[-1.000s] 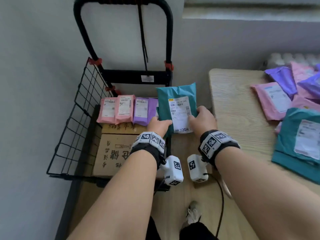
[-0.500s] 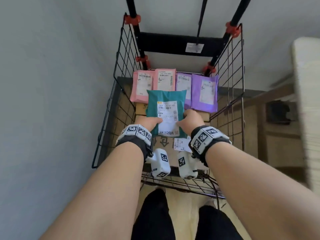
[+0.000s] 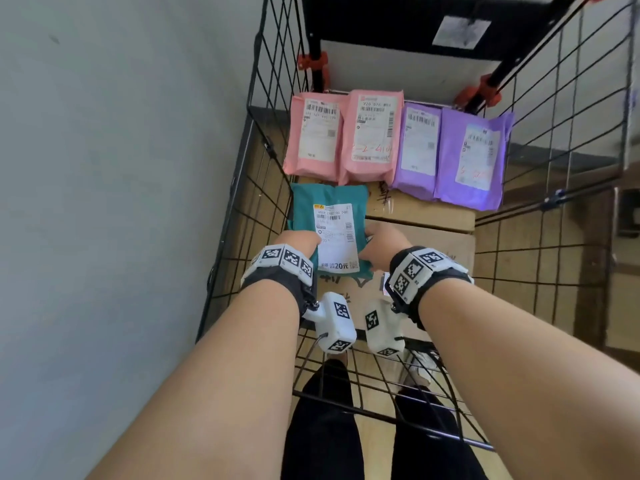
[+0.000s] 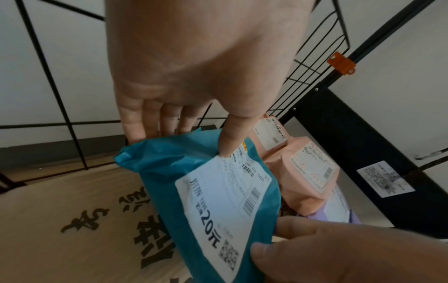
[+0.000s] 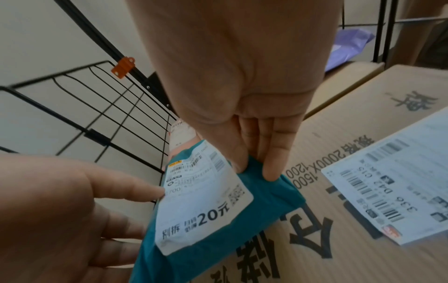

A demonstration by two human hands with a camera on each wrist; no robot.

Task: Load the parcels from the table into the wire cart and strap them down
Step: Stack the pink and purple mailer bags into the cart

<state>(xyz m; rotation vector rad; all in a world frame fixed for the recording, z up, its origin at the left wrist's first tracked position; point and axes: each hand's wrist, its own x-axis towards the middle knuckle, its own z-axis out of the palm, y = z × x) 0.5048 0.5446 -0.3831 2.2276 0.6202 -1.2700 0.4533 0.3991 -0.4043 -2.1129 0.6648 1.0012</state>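
Both hands had a grip on the teal parcel [image 3: 329, 216], one at each long edge: the left hand [image 3: 300, 241] pinched its left side with the thumb laid on the corner of the white label and the fingers tucked behind, and the right hand [image 3: 382, 245] pinched the right side in the same way, thumb on top, fingers curled under the plastic.

Half a second before, that parcel had hung in the middle of the wire cart [image 3: 263, 140], above the cardboard boxes [image 3: 422, 237]. It had since come down and over toward the cart's left wall, and its far end sat just in front of the pink parcels [image 3: 341, 136] lined along the cart's back. A second before it had been up beside the counter, outside the basket altogether. To my eye this was the placing step nearly done: the near end was lifted off the cardboard in the wrist views, so the parcel was not yet flat, and the hands had not let go.

Two purple parcels [image 3: 450, 150] stood to the right of the pink ones, against the cart's back. A second row was being started in front of them. No strap was on the load, so the strapping was yet to come.

Both forearms reached down into the cart side by side, wrists close together, palms turned inward toward each other.
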